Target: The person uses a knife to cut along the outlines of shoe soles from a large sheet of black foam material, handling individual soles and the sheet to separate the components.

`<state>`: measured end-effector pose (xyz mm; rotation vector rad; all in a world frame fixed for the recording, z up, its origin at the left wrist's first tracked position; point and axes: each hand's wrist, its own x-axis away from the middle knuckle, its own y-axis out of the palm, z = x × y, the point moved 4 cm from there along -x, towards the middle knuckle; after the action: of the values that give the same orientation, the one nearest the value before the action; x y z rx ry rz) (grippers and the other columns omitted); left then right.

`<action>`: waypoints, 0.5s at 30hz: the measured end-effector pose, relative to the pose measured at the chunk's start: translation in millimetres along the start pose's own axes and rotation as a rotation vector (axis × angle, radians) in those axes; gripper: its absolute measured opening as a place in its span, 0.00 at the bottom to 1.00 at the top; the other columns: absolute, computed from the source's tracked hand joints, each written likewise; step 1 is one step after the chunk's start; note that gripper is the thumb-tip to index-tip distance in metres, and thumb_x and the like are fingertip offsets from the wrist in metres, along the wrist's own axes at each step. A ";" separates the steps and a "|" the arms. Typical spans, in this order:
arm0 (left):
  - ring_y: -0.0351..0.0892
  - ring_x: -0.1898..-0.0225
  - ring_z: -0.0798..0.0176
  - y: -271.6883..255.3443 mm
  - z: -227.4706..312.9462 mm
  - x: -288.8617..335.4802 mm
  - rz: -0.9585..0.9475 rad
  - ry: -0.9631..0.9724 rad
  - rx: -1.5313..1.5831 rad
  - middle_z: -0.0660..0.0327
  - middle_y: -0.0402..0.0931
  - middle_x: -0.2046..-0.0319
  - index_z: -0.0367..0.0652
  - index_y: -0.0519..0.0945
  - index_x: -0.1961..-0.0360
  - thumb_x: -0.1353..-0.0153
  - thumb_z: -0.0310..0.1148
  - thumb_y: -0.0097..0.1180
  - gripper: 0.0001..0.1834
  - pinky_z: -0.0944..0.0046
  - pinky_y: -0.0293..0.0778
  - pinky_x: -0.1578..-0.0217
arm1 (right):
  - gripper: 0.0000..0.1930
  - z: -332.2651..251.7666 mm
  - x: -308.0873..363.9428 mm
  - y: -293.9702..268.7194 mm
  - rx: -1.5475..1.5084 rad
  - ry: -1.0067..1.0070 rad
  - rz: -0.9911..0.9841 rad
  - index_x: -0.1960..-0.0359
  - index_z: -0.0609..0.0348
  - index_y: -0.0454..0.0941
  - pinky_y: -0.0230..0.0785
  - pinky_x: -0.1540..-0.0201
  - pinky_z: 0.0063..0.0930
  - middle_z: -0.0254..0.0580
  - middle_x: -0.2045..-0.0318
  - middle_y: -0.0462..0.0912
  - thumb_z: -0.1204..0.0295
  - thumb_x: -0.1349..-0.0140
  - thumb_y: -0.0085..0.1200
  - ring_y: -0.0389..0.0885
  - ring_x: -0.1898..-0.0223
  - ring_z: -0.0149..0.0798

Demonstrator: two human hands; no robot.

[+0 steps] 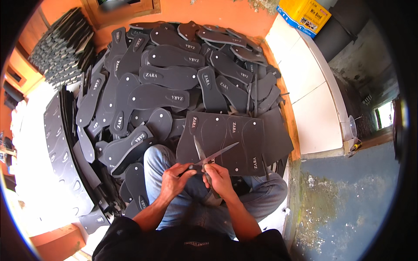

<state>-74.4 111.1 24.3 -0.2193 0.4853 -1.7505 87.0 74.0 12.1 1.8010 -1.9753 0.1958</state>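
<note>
Two pointed metal blades cross in front of me, just above my lap. My left hand (174, 178) is closed round the dark handle of one blade (224, 149), whose tip points up and to the right. My right hand (218, 179) grips the handle of the other blade (200, 148), which points up and slightly left. Whether they are joined as scissors or are two separate knives, I cannot tell. Behind the blades, a dark foam sheet (222, 130) marked with sole outlines rests over my knee; the hands and blades hide a little of its lower edge.
A large heap of dark cut-out sandal soles (170, 77) spreads beyond my crossed legs. Uncut sole sheets (58, 143) lean at the left, near a stack of dark pieces (65, 48). A white tiled ledge (315, 113) runs along the right, with a yellow box (305, 16) above it.
</note>
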 end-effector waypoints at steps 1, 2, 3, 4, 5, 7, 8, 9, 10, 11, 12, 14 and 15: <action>0.73 0.83 0.57 -11.7 -13.6 -4.3 0.027 -0.054 -0.100 0.55 0.75 0.81 0.38 0.82 0.63 0.46 0.37 0.61 0.14 0.63 0.70 0.77 | 0.15 1.2 -2.8 -13.8 -0.031 0.016 0.028 0.71 0.65 0.74 0.57 0.82 0.21 0.34 0.86 0.71 0.64 0.35 0.45 0.66 0.86 0.24; 0.73 0.83 0.57 -30.9 -36.2 -8.5 0.056 -0.109 -0.199 0.55 0.76 0.81 0.38 0.82 0.63 0.46 0.38 0.61 0.14 0.63 0.70 0.76 | 0.15 3.1 -5.4 -39.9 -0.061 0.032 0.055 0.71 0.64 0.74 0.57 0.82 0.21 0.33 0.86 0.71 0.64 0.35 0.46 0.66 0.86 0.24; 0.74 0.82 0.58 -40.5 -44.8 -6.4 0.076 -0.190 -0.296 0.55 0.76 0.81 0.38 0.82 0.63 0.46 0.38 0.61 0.14 0.63 0.70 0.76 | 0.14 4.2 -1.0 -51.5 -0.089 0.077 0.082 0.71 0.64 0.74 0.58 0.81 0.20 0.32 0.86 0.71 0.64 0.35 0.46 0.66 0.86 0.24; 0.75 0.82 0.62 -35.9 -48.1 -7.6 0.025 -0.230 -0.074 0.57 0.77 0.81 0.38 0.82 0.64 0.44 0.39 0.60 0.14 0.65 0.70 0.77 | 0.11 4.9 0.2 -51.3 0.020 0.019 0.142 0.71 0.62 0.74 0.59 0.81 0.23 0.35 0.85 0.73 0.67 0.36 0.46 0.68 0.87 0.29; 0.75 0.82 0.66 -16.3 -50.5 -1.8 -0.153 -0.448 0.076 0.60 0.78 0.80 0.38 0.82 0.65 0.42 0.42 0.58 0.16 0.67 0.69 0.79 | 0.10 -6.5 -2.1 -44.9 0.319 -0.300 0.243 0.71 0.61 0.74 0.59 0.82 0.25 0.36 0.85 0.73 0.68 0.37 0.46 0.69 0.87 0.33; 0.74 0.82 0.69 6.6 -24.7 -5.0 -0.484 -0.538 0.471 0.61 0.78 0.80 0.37 0.82 0.65 0.40 0.42 0.56 0.16 0.69 0.68 0.81 | 0.09 -32.3 7.0 -3.0 0.889 -0.941 0.405 0.72 0.60 0.75 0.59 0.83 0.28 0.38 0.84 0.74 0.70 0.38 0.47 0.70 0.86 0.39; 0.73 0.83 0.71 -6.8 -35.4 -0.3 -0.432 -0.647 0.438 0.61 0.76 0.81 0.36 0.82 0.66 0.40 0.42 0.56 0.17 0.71 0.68 0.81 | 0.07 -30.4 12.7 -10.2 0.995 -0.831 0.452 0.73 0.57 0.75 0.62 0.82 0.34 0.42 0.82 0.74 0.70 0.40 0.48 0.72 0.83 0.46; 0.72 0.84 0.71 -23.0 -59.0 -6.0 -0.340 -0.688 0.470 0.61 0.76 0.83 0.36 0.82 0.66 0.40 0.40 0.56 0.16 0.71 0.68 0.82 | 0.08 -30.2 7.4 -26.8 0.998 -0.794 0.507 0.73 0.56 0.76 0.65 0.80 0.35 0.42 0.82 0.75 0.68 0.39 0.49 0.74 0.82 0.46; 0.72 0.84 0.71 -36.2 -56.0 -16.7 -0.258 -0.615 0.387 0.61 0.76 0.83 0.36 0.82 0.66 0.40 0.40 0.57 0.15 0.71 0.67 0.82 | 0.09 -21.4 2.1 -48.8 1.015 -0.552 0.550 0.73 0.56 0.76 0.66 0.79 0.35 0.42 0.83 0.75 0.67 0.39 0.49 0.75 0.82 0.45; 0.72 0.84 0.71 -43.6 -49.6 -24.6 -0.177 -0.540 0.306 0.61 0.76 0.82 0.36 0.82 0.66 0.41 0.40 0.57 0.15 0.71 0.67 0.82 | 0.09 -10.2 -0.8 -66.4 1.019 -0.308 0.589 0.72 0.57 0.76 0.66 0.78 0.35 0.42 0.83 0.75 0.66 0.39 0.48 0.75 0.82 0.45; 0.72 0.83 0.70 -26.4 -43.1 -21.3 -0.050 -0.435 0.219 0.61 0.76 0.81 0.36 0.82 0.65 0.43 0.38 0.60 0.14 0.70 0.66 0.81 | 0.12 3.2 -6.3 -61.9 0.632 -0.241 0.499 0.71 0.58 0.77 0.65 0.80 0.30 0.38 0.87 0.74 0.64 0.37 0.47 0.74 0.85 0.37; 0.72 0.83 0.62 -6.2 -12.3 -4.1 0.035 -0.026 -0.018 0.58 0.77 0.80 0.35 0.81 0.64 0.48 0.36 0.64 0.15 0.65 0.69 0.79 | 0.15 4.0 2.5 -20.0 0.090 -0.026 0.122 0.69 0.63 0.76 0.61 0.82 0.23 0.34 0.88 0.71 0.63 0.36 0.45 0.67 0.88 0.28; 0.73 0.83 0.60 -4.8 -1.1 -7.4 0.045 0.076 -0.070 0.57 0.76 0.80 0.34 0.81 0.64 0.49 0.35 0.64 0.15 0.63 0.70 0.77 | 0.15 0.7 0.8 -13.6 -0.019 0.006 -0.027 0.69 0.65 0.76 0.59 0.83 0.21 0.33 0.87 0.71 0.63 0.36 0.46 0.65 0.88 0.26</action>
<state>-77.3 119.3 26.3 -0.1902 0.6033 -1.7046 100.0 71.2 9.2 1.8120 -1.9413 0.1738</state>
